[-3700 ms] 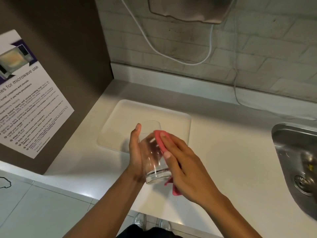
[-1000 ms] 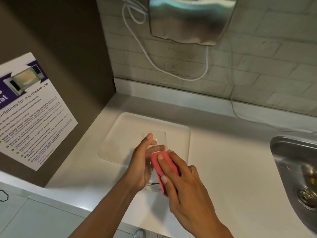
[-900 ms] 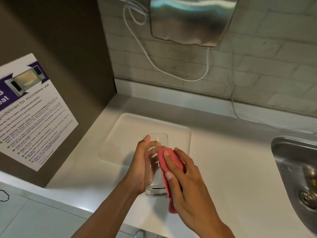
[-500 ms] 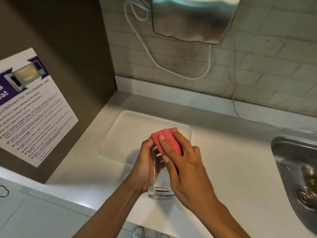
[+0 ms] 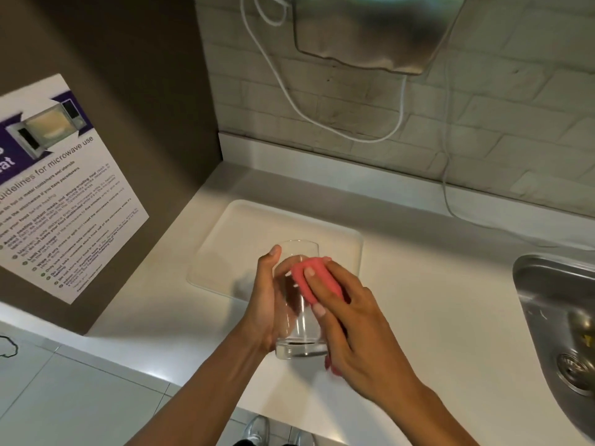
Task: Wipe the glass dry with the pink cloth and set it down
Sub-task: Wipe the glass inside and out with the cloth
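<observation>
Over the near middle of the white bench [image 5: 418,317], seen from the head camera, a clear glass [image 5: 297,317] is held off the surface, its mouth tipped toward the far side and its thick base toward the near edge. The left hand [image 5: 264,304] grips the glass from the left, thumb lying up along the wall near the rim and fingers curled behind it. The right hand [image 5: 351,323] presses a folded pink cloth [image 5: 317,280] against the glass's right upper side, its fingers curled over the cloth and holding it there; a bit of pink also peeks out under the palm near the glass base. Just beyond the glass lies a pale flat tray [image 5: 257,226] on the bench. A steel sink [image 5: 560,317] sits at the right edge. On the brown panel to the left hangs a microwave guidelines poster [image 5: 58,188]. On the far tiled wall is a metal hand dryer [image 5: 370,30], blurred, with a white cable [image 5: 289,101] looping beneath it.
</observation>
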Demonstrator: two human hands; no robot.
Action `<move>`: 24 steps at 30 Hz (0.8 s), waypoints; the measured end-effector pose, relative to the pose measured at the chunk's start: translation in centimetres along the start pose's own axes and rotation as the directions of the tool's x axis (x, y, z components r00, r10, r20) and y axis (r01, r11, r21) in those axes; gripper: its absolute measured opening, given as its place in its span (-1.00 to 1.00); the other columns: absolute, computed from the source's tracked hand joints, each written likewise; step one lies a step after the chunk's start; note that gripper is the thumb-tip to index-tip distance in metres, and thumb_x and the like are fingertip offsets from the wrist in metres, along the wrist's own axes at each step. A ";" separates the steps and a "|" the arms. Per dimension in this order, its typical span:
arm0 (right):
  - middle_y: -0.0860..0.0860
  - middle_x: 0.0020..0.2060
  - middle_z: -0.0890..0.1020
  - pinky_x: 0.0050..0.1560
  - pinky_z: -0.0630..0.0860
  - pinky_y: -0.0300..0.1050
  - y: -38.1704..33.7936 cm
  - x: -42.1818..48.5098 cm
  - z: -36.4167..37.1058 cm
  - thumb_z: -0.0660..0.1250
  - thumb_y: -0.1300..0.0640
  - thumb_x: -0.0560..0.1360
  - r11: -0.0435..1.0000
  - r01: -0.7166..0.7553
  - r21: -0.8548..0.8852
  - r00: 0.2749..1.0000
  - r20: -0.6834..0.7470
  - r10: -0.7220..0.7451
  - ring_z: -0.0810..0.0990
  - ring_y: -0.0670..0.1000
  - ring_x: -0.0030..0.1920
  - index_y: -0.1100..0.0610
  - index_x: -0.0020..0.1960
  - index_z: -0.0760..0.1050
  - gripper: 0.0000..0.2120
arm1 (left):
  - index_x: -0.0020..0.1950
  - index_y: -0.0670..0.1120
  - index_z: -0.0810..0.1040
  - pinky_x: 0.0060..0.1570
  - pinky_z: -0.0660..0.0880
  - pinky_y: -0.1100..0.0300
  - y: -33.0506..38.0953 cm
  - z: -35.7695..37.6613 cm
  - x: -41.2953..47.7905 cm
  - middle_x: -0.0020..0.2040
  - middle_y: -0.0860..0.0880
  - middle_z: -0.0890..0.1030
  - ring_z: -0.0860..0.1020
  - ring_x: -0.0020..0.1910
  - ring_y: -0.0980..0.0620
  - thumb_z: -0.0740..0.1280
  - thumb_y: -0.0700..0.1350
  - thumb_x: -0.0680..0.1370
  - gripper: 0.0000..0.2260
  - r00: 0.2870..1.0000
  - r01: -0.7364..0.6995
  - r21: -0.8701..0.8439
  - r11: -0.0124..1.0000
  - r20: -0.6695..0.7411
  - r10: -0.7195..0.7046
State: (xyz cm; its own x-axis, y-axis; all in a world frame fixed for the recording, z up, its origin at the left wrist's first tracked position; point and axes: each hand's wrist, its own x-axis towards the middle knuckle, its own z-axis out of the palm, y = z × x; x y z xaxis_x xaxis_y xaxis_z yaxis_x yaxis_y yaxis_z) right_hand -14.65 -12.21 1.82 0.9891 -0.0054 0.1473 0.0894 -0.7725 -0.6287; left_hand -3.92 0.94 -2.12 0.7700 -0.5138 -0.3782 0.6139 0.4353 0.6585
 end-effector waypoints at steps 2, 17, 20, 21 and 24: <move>-0.26 0.61 0.18 0.52 0.25 -0.21 0.4 1.2 -0.7 0.01 -0.15 0.70 0.999 -0.019 0.040 0.999 -0.050 0.021 0.27 -0.18 0.50 -0.39 0.57 0.10 -0.54 | 0.41 -0.26 0.55 0.16 0.61 -0.21 -0.6 0.1 -0.3 0.31 -0.40 0.60 0.64 0.18 -0.31 0.38 0.33 0.47 -0.24 0.998 0.027 -0.047 0.999 0.055 -0.025; -0.20 0.62 0.20 0.39 0.28 -0.36 -0.6 2.9 -0.3 -0.01 -0.12 0.72 1.000 0.025 -0.011 0.995 -0.096 -0.026 0.30 -0.17 0.44 -0.30 0.61 0.17 -0.55 | 0.49 -0.25 0.49 0.48 0.35 -0.25 -1.3 0.1 -0.1 0.40 -0.39 0.51 0.50 0.41 -0.35 0.40 0.33 0.49 -0.20 0.997 0.036 -0.098 0.995 0.077 -0.028; -0.30 0.61 0.19 0.42 0.26 -0.39 0.0 1.0 0.5 -0.04 -0.19 0.71 0.999 0.033 0.006 0.999 -0.039 -0.033 0.25 -0.28 0.46 -0.40 0.58 0.13 -0.56 | 0.38 -0.30 0.55 0.30 0.51 -0.17 -0.5 -0.8 0.3 0.27 -0.34 0.60 0.60 0.24 -0.29 0.34 0.34 0.51 -0.24 0.995 0.006 -0.124 0.992 0.103 0.007; -0.34 0.58 0.22 0.49 0.29 -0.31 0.1 0.6 0.5 0.00 -0.17 0.72 0.997 0.014 0.078 0.999 -0.031 -0.011 0.26 -0.29 0.49 -0.42 0.56 0.15 -0.57 | 0.31 -0.29 0.59 0.23 0.54 -0.15 -0.2 -1.1 0.4 0.22 -0.32 0.62 0.63 0.17 -0.26 0.32 0.35 0.51 -0.27 0.994 0.002 -0.137 0.991 0.107 0.012; -0.32 0.53 0.32 0.51 0.30 -0.21 0.6 1.5 -0.2 0.10 -0.02 0.74 0.977 -0.021 0.212 0.996 -0.083 0.039 0.30 -0.29 0.50 -0.33 0.57 0.21 -0.56 | 0.32 -0.23 0.61 0.16 0.60 -0.14 -0.2 -0.7 0.0 0.18 -0.29 0.66 0.67 0.12 -0.23 0.34 0.35 0.50 -0.30 0.989 0.023 -0.097 0.995 0.146 -0.008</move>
State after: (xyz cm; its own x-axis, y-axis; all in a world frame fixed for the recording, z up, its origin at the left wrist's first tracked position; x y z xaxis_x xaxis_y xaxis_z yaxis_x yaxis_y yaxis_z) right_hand -13.15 -12.82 1.75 0.9787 -0.0883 0.1855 0.0918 -0.6198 -0.7794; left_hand -3.89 1.36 -2.73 0.7313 -0.6199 -0.2845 0.6451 0.4935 0.5833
